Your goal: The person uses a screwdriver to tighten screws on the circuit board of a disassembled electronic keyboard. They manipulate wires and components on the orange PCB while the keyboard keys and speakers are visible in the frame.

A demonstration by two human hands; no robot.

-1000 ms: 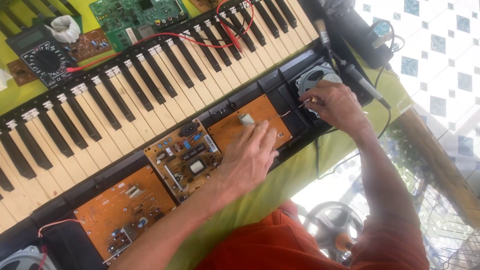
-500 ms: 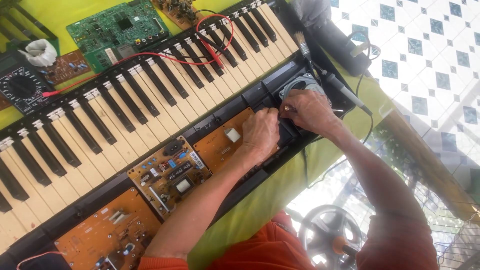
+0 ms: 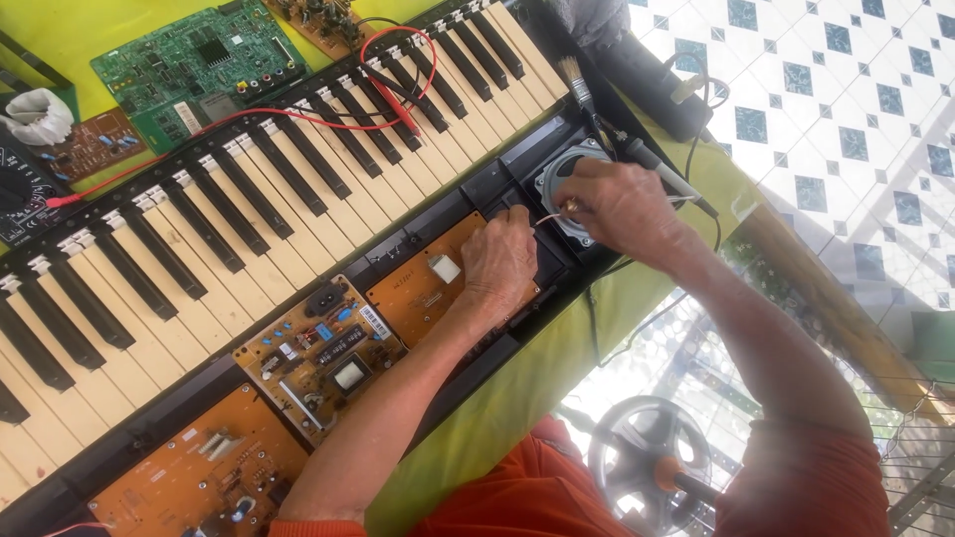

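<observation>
An opened electronic keyboard [image 3: 249,199] lies across a yellow-green table, its orange circuit boards [image 3: 318,348] exposed along the near edge. My left hand [image 3: 500,261] rests on the right-hand orange board [image 3: 418,288], fingers closed on one end of a thin white wire [image 3: 549,216]. My right hand [image 3: 622,204] covers part of the round grey speaker [image 3: 559,179] at the keyboard's right end. Its fingertips pinch the other end of the wire.
A green circuit board [image 3: 189,60], a small brown board [image 3: 95,144], a white tape roll [image 3: 40,114] and a multimeter [image 3: 20,194] lie beyond the keys. Red probe leads [image 3: 398,94] cross the keys. A brush [image 3: 574,80] and a black tool [image 3: 671,179] lie at the right. A fan [image 3: 642,462] stands on the floor.
My left hand has slid right along the orange board to just beside the speaker. Both hands have closed in on the thin white wire. The view has shifted.
</observation>
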